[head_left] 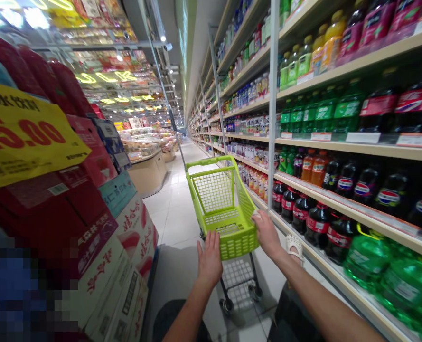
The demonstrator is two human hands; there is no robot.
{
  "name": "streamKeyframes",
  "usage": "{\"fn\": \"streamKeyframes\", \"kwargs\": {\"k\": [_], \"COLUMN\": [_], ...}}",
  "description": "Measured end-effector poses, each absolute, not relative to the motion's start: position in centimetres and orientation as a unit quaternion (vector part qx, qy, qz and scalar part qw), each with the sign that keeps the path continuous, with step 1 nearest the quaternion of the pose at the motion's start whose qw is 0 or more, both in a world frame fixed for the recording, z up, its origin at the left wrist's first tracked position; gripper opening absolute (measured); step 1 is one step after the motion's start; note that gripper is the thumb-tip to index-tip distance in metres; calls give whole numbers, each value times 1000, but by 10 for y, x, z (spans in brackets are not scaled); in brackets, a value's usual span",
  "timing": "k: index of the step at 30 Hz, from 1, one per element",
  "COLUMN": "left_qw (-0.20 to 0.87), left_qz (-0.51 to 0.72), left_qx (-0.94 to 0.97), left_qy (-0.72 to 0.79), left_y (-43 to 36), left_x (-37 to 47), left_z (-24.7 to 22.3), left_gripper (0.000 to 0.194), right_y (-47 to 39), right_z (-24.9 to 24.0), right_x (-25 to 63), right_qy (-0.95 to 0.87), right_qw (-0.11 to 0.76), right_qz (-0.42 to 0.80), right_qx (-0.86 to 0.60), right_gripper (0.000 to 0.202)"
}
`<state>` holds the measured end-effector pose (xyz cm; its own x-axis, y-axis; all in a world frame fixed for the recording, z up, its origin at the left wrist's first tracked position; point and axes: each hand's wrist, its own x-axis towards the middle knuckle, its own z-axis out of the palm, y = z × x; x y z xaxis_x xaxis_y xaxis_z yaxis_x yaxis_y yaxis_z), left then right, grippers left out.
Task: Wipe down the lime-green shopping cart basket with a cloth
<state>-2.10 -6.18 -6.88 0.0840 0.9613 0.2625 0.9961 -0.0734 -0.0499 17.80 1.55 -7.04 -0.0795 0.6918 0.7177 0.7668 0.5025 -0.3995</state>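
Note:
A lime-green shopping cart (237,244) with a mesh basket stands on the aisle floor in the middle of the view, and nothing shows inside its basket. At the cart's near left corner, my left hand (210,256) lies with its fingers stretched out against the rim. My right hand (266,232) has its fingers bent over the near right corner of the rim. The cart's handle bar (211,162) is at the far side, and a tall pole rises from its left end.
Drink shelves (356,146) run along the right side. Stacked drink cartons (125,280) and a yellow price sign (29,135) crowd the left. A foot in a white shoe (295,247) is right of the cart. Display counters (146,173) stand farther ahead.

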Motion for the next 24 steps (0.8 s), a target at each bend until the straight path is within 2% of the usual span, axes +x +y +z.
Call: {"fn": "streamKeyframes", "kwargs": {"k": [8,15,24], "left_qw": [106,90,66], "left_qz": [-80,-73,-20], "left_qx": [-732,-743,-767], "left_qy": [-668,-659,-638], "left_y": [-61,-60,-37], "left_x": [-20,-25,-40], "left_z": [-70,-61,-8], "left_gripper": [71,71,39], "right_y": [-8,17,26], "right_z": [-81,-80,-100], "right_x": [119,176,160], "right_qy": [-816,-712,-733], "right_qw": [432,494,476], "right_qz": [-21,-26,20], "right_qx": [-383,-499,-485], "right_gripper": [41,40,43]}}
